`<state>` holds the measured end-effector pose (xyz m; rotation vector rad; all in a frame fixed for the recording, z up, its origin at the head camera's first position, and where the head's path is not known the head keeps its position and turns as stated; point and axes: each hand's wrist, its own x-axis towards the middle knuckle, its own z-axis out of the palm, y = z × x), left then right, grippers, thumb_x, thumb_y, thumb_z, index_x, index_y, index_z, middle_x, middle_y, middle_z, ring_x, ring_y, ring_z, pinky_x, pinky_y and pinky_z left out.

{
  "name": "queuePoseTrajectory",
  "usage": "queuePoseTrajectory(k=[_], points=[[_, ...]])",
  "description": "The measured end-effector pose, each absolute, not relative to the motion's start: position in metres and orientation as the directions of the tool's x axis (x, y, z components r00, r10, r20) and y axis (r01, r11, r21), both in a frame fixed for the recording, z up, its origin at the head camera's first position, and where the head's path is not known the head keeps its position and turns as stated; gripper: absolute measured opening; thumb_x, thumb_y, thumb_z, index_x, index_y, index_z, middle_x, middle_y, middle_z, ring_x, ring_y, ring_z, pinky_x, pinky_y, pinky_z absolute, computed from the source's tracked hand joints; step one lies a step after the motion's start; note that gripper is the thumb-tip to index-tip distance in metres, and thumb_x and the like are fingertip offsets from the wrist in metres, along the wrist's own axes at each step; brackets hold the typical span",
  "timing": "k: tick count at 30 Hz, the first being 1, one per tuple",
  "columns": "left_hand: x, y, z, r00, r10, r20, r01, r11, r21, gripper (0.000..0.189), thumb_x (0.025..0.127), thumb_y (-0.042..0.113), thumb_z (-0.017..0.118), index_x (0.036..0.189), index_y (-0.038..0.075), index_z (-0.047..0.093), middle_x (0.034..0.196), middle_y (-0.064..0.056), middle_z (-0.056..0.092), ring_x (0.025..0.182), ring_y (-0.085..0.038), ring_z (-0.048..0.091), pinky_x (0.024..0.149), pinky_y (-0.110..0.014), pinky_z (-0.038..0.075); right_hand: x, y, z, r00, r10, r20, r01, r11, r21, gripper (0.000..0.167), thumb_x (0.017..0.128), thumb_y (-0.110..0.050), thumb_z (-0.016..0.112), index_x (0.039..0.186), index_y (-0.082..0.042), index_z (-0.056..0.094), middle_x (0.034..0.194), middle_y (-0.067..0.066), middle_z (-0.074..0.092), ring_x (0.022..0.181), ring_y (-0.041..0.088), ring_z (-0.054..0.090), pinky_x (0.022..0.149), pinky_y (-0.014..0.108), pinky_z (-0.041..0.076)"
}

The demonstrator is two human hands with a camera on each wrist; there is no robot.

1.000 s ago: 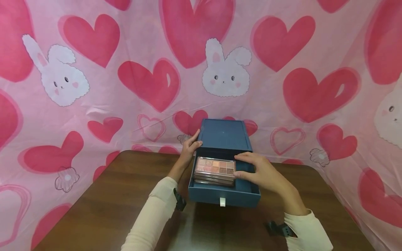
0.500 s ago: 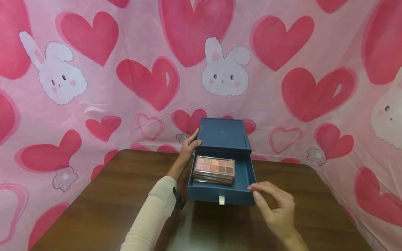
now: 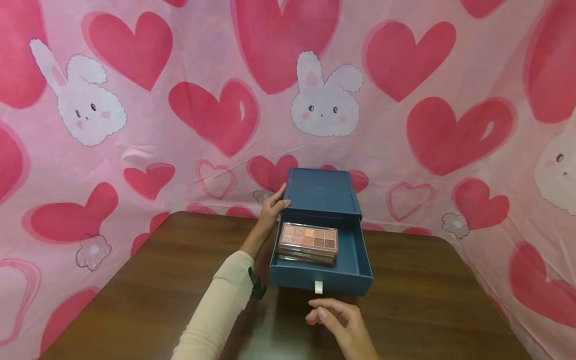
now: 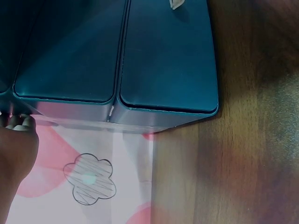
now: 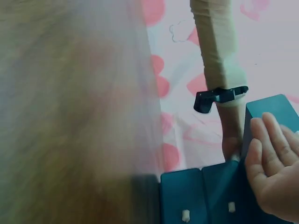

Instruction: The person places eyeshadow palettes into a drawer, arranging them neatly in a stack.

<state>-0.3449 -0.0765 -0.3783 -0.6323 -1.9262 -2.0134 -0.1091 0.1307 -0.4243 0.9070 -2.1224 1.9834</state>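
Observation:
A blue drawer cabinet (image 3: 321, 192) stands on the table with its top drawer (image 3: 294, 277) pulled out towards me. In the left part of that drawer lies a stack of eyeshadow palettes (image 3: 310, 237), the uppermost showing rows of pink, orange and brown pans. My left hand (image 3: 272, 207) rests against the cabinet's left side near the top, thumb at the upper edge. Just below the white pull tab (image 3: 318, 287) is my right hand (image 3: 339, 322), its fingers loosely bent and holding nothing. The right wrist view shows that hand (image 5: 278, 165) overlapping the pulled-out drawer.
Lower drawers (image 4: 168, 60) of the cabinet are closed in the left wrist view. The brown wooden table (image 3: 418, 280) extends on both sides. Behind it hangs a pink cloth (image 3: 378, 150) printed with hearts and rabbits.
My right hand has left the palettes, moved past the drawer's front right corner, and come in below the pull tab. The left hand and the drawer stay where they were.

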Motion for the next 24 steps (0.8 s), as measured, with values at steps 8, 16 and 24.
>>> queuePoseTrajectory(k=[8, 16, 24], points=[[-0.341, -0.075, -0.378, -0.868, 0.101, 0.487, 0.481, -0.076, 0.873, 0.066, 0.088, 0.014, 0.052, 0.152, 0.0, 0.042, 0.113, -0.033, 0.067, 0.09, 0.004, 0.059, 0.087, -0.012, 0.047, -0.121, 0.122, -0.405, -0.915, -0.376, 0.146, -0.127, -0.076, -0.989, 0.054, 0.11, -0.023, 0.032, 0.128, 0.023, 0.053, 0.094, -0.012, 0.079, 0.089, 0.007, 0.075, 0.083, 0.025, 0.057], [-0.343, -0.077, -0.377, -0.857, 0.099, 0.507, 0.501, -0.077, 0.862, 0.065, 0.089, 0.012, 0.051, 0.151, -0.002, 0.042, 0.12, -0.038, 0.064, 0.091, 0.006, 0.059, 0.09, -0.011, 0.046, -0.125, 0.11, -0.396, -0.969, -0.24, -0.057, 0.089, -0.125, -0.988, 0.062, 0.109, -0.04, 0.036, 0.123, 0.014, 0.065, 0.084, -0.009, 0.078, 0.082, 0.01, 0.074, 0.08, 0.026, 0.056], [-0.345, -0.077, -0.379, -0.857, 0.107, 0.504, 0.499, -0.079, 0.863, 0.064, 0.089, 0.011, 0.05, 0.152, -0.001, 0.041, 0.122, -0.039, 0.063, 0.092, 0.007, 0.059, 0.092, -0.012, 0.046, -0.129, 0.096, -0.395, -0.991, -0.086, -0.099, 0.116, -0.224, -0.968, 0.055, 0.104, -0.034, 0.051, 0.123, 0.016, 0.062, 0.076, -0.008, 0.076, 0.069, 0.007, 0.069, 0.076, 0.026, 0.057]])
